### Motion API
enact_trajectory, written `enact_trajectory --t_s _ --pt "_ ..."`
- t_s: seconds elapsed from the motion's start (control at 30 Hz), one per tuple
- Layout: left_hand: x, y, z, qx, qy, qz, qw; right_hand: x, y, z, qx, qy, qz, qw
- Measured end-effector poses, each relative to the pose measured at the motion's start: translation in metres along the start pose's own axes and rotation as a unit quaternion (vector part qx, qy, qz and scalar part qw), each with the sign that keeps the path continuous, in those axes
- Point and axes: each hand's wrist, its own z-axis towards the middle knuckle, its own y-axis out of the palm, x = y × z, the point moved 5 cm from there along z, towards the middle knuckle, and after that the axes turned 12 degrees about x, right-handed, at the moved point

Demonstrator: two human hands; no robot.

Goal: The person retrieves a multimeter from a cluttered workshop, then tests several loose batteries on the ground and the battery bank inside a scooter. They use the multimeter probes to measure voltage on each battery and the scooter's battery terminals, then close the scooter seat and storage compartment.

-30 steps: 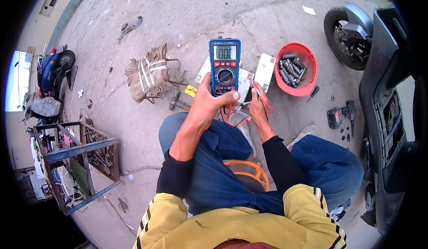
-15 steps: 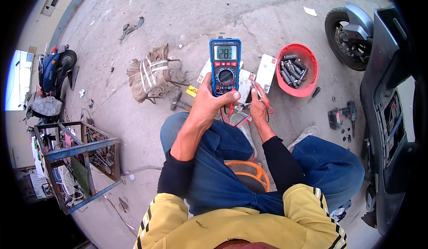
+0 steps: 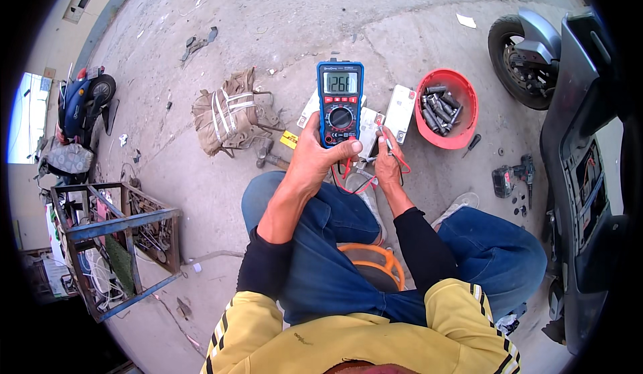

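My left hand point(image 3: 315, 156) grips a blue and black digital multimeter point(image 3: 340, 109), screen up, thumb along its lower right corner. Digits show on its display. My right hand point(image 3: 388, 163) is closed on the test probes point(image 3: 384, 135), one of them red, beside a white block-shaped battery point(image 3: 370, 127). The red probe's tip is at the battery's upper right corner; whether it touches metal I cannot tell. Red and black leads point(image 3: 353, 185) loop between my hands. Another white battery point(image 3: 400, 111) lies to the right, and part of a further one is behind the multimeter.
A red bowl-like container point(image 3: 474, 116) of sockets stands right, with a screwdriver point(image 3: 471, 145) and cordless drill point(image 3: 514, 178) nearby. A hammer point(image 3: 268, 154) and strapped brown bundle point(image 3: 228, 113) lie left. A scooter point(image 3: 576, 139) borders the right; a metal frame rack point(image 3: 124, 223) stands at left.
The digits on the multimeter's display have changed. The multimeter has shifted very slightly right and down in view; both hands keep their grip.
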Motion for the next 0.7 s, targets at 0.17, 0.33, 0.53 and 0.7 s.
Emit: enact_trajectory --t_s 0.17,0.33,0.53,0.7 --pt "0.000 -0.001 0.000 0.004 -0.001 0.002 1.000 -0.001 0.001 -0.001 -0.009 0.019 0.004 1.000" --pt "0.001 0.001 0.000 0.000 -0.003 0.006 1.000 0.002 0.002 0.002 -0.007 -0.011 0.022 1.000" --pt "0.000 0.001 0.001 0.008 0.005 0.018 1.000 0.000 0.000 0.000 -0.029 0.021 0.023 0.999" --pt "-0.001 0.000 0.001 0.013 0.014 0.021 1.000 -0.011 -0.001 -0.003 -0.027 0.066 0.023 0.997"
